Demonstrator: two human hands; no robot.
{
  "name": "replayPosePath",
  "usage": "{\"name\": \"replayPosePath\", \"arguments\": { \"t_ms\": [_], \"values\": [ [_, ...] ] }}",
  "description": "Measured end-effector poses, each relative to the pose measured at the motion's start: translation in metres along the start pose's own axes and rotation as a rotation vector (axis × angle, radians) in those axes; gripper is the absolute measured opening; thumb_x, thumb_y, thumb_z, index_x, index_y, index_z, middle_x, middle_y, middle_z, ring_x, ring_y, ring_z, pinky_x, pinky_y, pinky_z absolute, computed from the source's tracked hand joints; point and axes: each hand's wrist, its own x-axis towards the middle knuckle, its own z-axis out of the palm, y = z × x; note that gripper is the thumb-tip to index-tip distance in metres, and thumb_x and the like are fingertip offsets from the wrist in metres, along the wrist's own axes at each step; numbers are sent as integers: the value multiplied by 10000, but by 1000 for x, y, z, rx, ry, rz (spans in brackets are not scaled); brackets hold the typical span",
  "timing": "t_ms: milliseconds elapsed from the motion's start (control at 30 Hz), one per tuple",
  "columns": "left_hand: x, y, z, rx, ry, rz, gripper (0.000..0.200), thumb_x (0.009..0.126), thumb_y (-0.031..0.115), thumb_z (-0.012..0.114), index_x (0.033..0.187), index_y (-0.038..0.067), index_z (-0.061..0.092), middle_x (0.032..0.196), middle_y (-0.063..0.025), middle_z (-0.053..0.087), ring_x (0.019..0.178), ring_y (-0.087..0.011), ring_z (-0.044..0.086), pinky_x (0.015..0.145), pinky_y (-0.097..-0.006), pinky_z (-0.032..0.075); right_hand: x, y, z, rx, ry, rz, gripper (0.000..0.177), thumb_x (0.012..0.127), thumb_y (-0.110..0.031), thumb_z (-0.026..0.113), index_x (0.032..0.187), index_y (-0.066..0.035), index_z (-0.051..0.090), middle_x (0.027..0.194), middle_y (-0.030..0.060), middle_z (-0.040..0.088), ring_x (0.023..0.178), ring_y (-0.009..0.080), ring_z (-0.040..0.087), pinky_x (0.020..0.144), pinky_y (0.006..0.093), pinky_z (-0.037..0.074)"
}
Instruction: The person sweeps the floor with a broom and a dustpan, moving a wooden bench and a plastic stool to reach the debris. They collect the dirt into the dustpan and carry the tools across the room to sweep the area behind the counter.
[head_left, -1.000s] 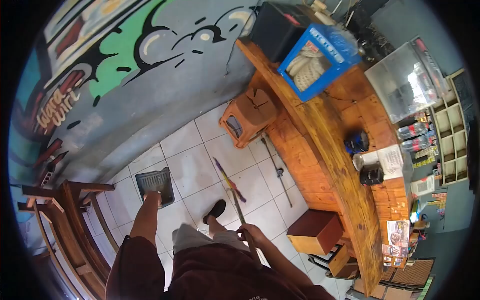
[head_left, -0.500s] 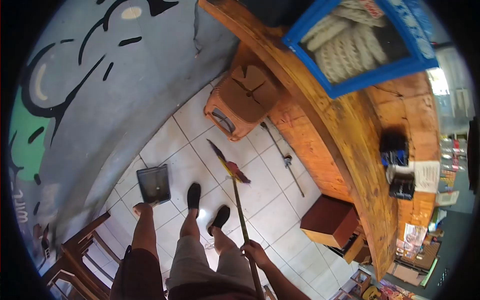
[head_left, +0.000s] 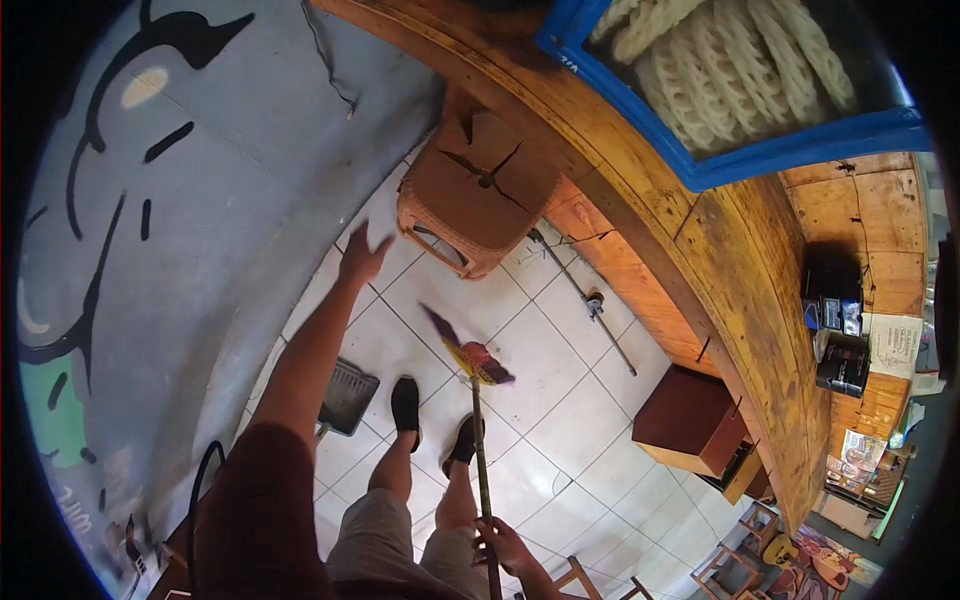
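My right hand (head_left: 504, 546) is wrapped round the long thin handle of a broom (head_left: 482, 440). The broom's red, yellow and purple bristle head (head_left: 478, 360) rests on the tiles ahead of my feet. My left arm is stretched forward, and my left hand (head_left: 366, 256) has its fingers apart, holding nothing. Its fingertips come close to the lower left side of a brown plastic stool (head_left: 485, 190) with a cracked seat. Below that hand, a dark dustpan (head_left: 350, 392) lies on the floor, partly hidden behind my left forearm.
A grey painted wall (head_left: 230, 160) runs along the left. On the right curves a wooden counter (head_left: 650, 200) bearing a blue-framed case (head_left: 690, 165). A rod with a reel (head_left: 595, 305) lies along its base, near a dark red wooden box (head_left: 690, 420).
My left hand has moved forward from beside the dustpan to near the stool. My right hand still grips the broom. The view has shifted, bringing the stool and counter closer.
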Motion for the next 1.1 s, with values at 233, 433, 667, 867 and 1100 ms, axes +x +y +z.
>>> {"name": "replayPosePath", "arguments": {
  "t_ms": [233,433,667,867,1100],
  "values": [
    [62,81,40,-610,-35,127,845,668,482,644,1229,-44,294,1237,-235,364,1163,-307,362,962,-357,306,-9,35,-18,-296,208,-83,354,826,-279,515,1082,-43,451,575,18,466,414,97,428,354,243,364],
    [-22,90,56,-163,-244,89,844,575,534,687,1233,97,390,1276,-196,343,1182,-294,337,966,-347,310,-23,7,25,-309,208,-90,306,841,-235,501,1078,-44,467,516,2,436,373,78,393,318,230,313],
    [-146,4,-72,-286,-33,154,360,758,324,598,1017,79,554,946,-91,584,873,-266,561,766,-331,450,5,-28,46,-323,33,-139,316,849,-260,480,1090,-56,466,539,-3,417,367,81,359,323,221,298],
    [-323,-163,-130,439,-183,-531,551,730,468,552,1098,66,472,1082,-144,506,1049,-279,456,847,-438,388,20,-75,91,-251,-154,-197,278,880,-316,405,1023,-98,503,537,-10,424,354,79,344,314,223,262],
    [-417,-234,-78,326,-904,-1092,755,623,570,618,1134,52,419,1163,-160,466,977,-308,536,766,-436,457,116,-151,136,-522,176,-526,271,880,-253,429,1083,-74,443,548,14,453,371,87,404,308,234,335]
  ]
}}
